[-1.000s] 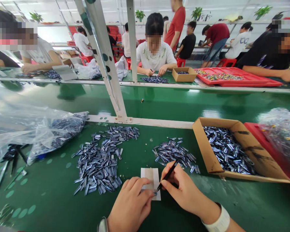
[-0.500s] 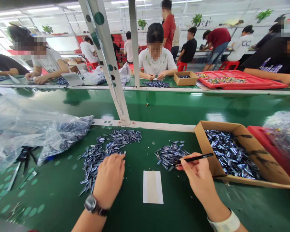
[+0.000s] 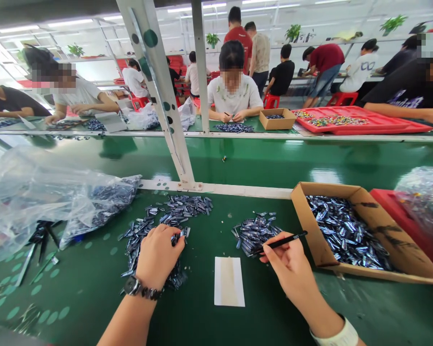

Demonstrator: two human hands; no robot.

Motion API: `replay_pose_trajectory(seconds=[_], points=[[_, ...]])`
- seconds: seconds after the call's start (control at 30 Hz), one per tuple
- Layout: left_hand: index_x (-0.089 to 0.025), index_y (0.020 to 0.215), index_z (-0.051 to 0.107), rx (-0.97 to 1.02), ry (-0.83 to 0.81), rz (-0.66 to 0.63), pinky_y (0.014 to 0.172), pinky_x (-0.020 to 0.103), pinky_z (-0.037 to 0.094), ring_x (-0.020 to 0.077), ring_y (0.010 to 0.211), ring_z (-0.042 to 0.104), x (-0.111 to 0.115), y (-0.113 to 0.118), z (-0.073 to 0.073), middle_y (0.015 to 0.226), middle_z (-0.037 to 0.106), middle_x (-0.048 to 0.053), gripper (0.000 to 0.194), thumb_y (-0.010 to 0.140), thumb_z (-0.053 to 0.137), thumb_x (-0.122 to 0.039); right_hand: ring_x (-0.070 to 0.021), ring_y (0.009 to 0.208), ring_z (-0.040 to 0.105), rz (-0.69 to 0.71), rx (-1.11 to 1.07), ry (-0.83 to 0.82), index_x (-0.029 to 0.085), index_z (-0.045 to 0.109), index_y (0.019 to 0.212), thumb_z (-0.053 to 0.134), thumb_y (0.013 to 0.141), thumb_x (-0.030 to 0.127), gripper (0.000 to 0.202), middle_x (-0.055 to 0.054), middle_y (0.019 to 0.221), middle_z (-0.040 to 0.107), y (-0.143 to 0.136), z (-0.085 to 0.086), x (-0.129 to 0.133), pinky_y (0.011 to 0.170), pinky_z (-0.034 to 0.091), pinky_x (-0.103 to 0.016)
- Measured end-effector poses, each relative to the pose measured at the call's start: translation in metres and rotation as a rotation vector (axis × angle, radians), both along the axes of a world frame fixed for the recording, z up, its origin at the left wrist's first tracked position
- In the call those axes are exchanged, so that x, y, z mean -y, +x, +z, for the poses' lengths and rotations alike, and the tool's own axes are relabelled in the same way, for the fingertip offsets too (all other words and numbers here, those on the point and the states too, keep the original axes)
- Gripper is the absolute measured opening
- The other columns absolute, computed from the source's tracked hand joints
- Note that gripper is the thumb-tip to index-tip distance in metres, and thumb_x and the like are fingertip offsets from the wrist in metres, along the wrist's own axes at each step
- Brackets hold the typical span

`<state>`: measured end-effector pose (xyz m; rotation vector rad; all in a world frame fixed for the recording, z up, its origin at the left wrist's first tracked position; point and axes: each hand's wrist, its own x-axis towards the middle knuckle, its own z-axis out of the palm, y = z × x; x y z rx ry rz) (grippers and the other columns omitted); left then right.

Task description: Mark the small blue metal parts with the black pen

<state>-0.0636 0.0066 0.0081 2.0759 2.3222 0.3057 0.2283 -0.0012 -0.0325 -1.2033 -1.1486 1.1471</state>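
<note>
At lower centre of the frame, your left hand (image 3: pixel 158 257) rests curled on the large pile of small metal parts (image 3: pixel 155 235), fingertips pinching one piece. Your right hand (image 3: pixel 288 262) grips black tweezers (image 3: pixel 279 242), tips over the smaller pile (image 3: pixel 254 230). Between your hands lies a white card (image 3: pixel 229 281) on bare green mat (image 3: pixel 75 298), with free room around it. The cardboard box (image 3: pixel 346 230) of parts sits just right of your right hand, the plastic bag (image 3: pixel 39 197) at left. Beyond the white rail (image 3: pixel 220 187), other people work.
</note>
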Motion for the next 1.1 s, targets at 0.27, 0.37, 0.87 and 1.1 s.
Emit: replay_pose_trajectory(seconds=[0.27,0.37,0.87,1.1], points=[[-0.023,0.085,0.073,-0.031,0.002,-0.003,0.084,0.042,0.049,0.0282,0.093,0.065,0.004,0.004,0.005,0.093,0.072,0.005,0.021,0.086,0.052,-0.024,-0.0183,0.071,0.068,0.031,0.021,0.014,0.024,0.049,0.096,0.07,0.082,0.054,0.039,-0.001,0.083,0.063,-0.003,-0.003,0.002,0.065,0.062,-0.034],[-0.022,0.086,0.073,-0.03,0.026,-0.003,0.086,0.045,0.048,0.0292,0.096,0.063,0.005,0.003,0.007,0.095,0.071,0.006,0.022,0.088,0.051,-0.023,-0.0186,0.074,0.068,0.083,0.006,0.006,0.024,0.049,0.096,0.07,0.083,0.053,0.038,-0.002,0.085,0.063,-0.004,-0.003,0.004,0.069,0.062,-0.035],[-0.024,0.09,0.068,0.417,0.011,-0.511,0.075,0.034,0.053,0.0197,0.082,0.063,0.07,0.07,-0.023,0.088,0.065,0.002,0.019,0.086,0.054,-0.011,-0.018,0.075,0.066,0.431,0.138,-0.133,0.024,0.048,0.094,0.058,0.09,0.018,0.013,0.001,0.083,0.06,-0.014,0.002,0.019,0.071,0.058,-0.034],[-0.022,0.083,0.063,0.5,0.111,-0.496,0.074,0.033,0.054,0.0193,0.083,0.063,0.073,0.064,-0.03,0.088,0.064,0.002,0.018,0.078,0.057,-0.006,-0.0173,0.075,0.066,0.428,0.123,-0.149,0.024,0.047,0.094,0.058,0.09,0.019,0.013,0.001,0.084,0.059,-0.014,0.003,0.019,0.071,0.059,-0.035]])
